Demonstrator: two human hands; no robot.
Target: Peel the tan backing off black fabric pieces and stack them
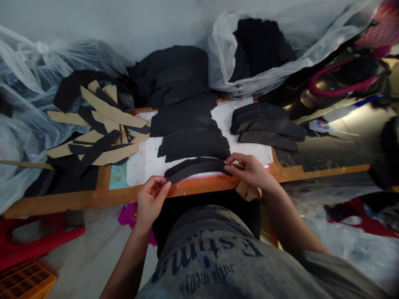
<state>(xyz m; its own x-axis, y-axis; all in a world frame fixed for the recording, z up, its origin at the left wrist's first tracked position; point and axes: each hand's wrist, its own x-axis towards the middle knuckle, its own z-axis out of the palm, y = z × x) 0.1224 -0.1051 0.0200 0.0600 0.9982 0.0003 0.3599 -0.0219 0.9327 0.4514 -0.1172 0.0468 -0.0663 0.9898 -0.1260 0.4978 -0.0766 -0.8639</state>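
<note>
Left hand and right hand, fingers pinched shut, grip curved black strip at 2 ends; below strip, shirt reads "Estim".

The person wears a faded, mottled grey short-sleeved T-shirt with dark lettering across the front, a large "Estima" above smaller, partly unreadable words, its loose sleeve plain grey, both forearms and hands bare.
</note>
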